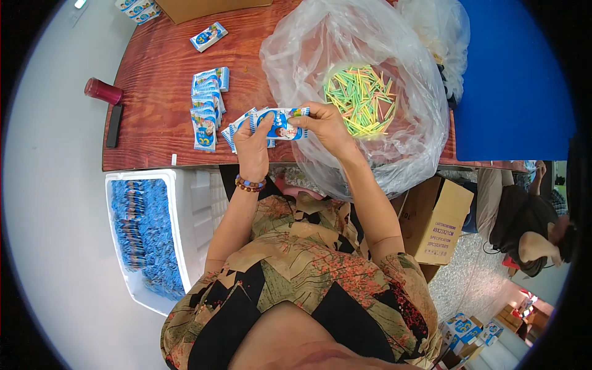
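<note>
Between my two hands is a small blue-and-white printed packet [280, 123], held over the table's near edge. My left hand [253, 151] pinches its left end with the thumb on top. At the other end, the thumb and fingers of my right hand [330, 128] close on the packet's corner. More packets of the same kind [227, 137] show under and beside my left hand; whether it grips them too, I cannot tell. Further left, an overlapping row of packets [205, 111] lies on the table. To the right, a clear plastic bag [290, 55] stands open around many thin green, yellow and pink sticks [361, 98].
A single packet [209, 37] lies farther back on the red wooden table [154, 74]. At the left are a dark red cylinder [103, 91] and a black block [114, 126]. A white foam box [176, 234] full of blue packets stands below; a cardboard carton [441, 222] sits lower right. Another person [524, 216] is at far right.
</note>
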Available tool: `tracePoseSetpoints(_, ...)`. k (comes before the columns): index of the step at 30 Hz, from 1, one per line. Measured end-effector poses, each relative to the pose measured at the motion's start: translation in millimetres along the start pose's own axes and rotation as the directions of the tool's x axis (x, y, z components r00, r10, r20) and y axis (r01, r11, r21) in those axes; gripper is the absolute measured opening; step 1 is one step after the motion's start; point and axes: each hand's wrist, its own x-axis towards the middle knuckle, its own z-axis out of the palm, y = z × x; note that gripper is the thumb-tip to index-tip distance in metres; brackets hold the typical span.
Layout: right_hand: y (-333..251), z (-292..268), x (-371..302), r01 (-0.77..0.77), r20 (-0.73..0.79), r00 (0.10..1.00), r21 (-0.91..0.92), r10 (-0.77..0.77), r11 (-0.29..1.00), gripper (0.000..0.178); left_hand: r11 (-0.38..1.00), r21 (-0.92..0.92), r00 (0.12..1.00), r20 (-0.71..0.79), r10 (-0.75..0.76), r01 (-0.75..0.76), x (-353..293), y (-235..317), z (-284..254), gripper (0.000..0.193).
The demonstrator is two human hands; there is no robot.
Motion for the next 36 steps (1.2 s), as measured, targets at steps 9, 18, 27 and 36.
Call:
tracePoseSetpoints(9, -4.0, 5.9, -5.4, 0.016, -0.125, 0.992, -0.091, -0.027, 0.996, 0.015, 0.998, 0.063, 1.000, -0.006, 0.007, -0.007, 4.6, -12.7, -13.8, 0.011)
tracePoseSetpoints(18, -31.0, -12.5, -19.3, 0.450, 0.059, 0.881, -0.411, -0.469, 0.793, 0.017, 0.983, -0.126, 0.991, 0.013, -0.132, 0.132, 1.9, -7.0, -8.1, 0.019)
tracePoseSetpoints(27, -25.7, -22.8, -18.6, 0.442, 0.231, 0.897, -0.501, -0.378, 0.744, 0.022, 0.972, -0.119, 0.977, 0.084, -0.194, 0.203, -3.0, -16.1, 10.8, 0.017)
tracePoseSetpoints(36, -19.4, -143.8, -17.5, -0.258, -0.444, 0.893, -0.637, -0.072, 0.726, 0.019, 0.983, -0.099, 0.987, -0.017, -0.157, 0.154, -2.7, -12.7, 1.7, 0.015)
